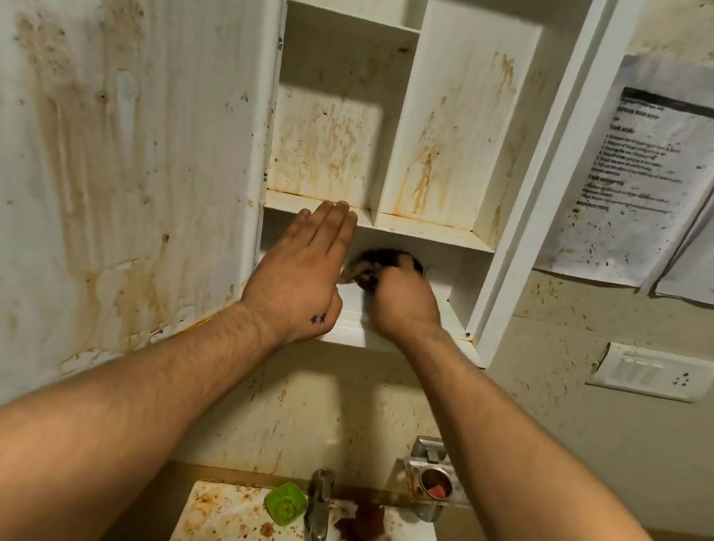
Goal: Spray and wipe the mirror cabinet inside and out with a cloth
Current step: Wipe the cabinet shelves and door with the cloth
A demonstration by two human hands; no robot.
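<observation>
A person's left hand lies flat, fingers straight, against the cabinet shelf, beside the right hand, its fingers curled round a dark cloth.

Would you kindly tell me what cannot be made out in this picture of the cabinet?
In the head view:
1. Cloth: blurred, mostly hidden by the right hand gripping it.
2. Printed sheets: text too blurred to read.
3. Sink: cut off by the bottom edge.
4. Cabinet: its top is cut off by the upper edge.
</observation>
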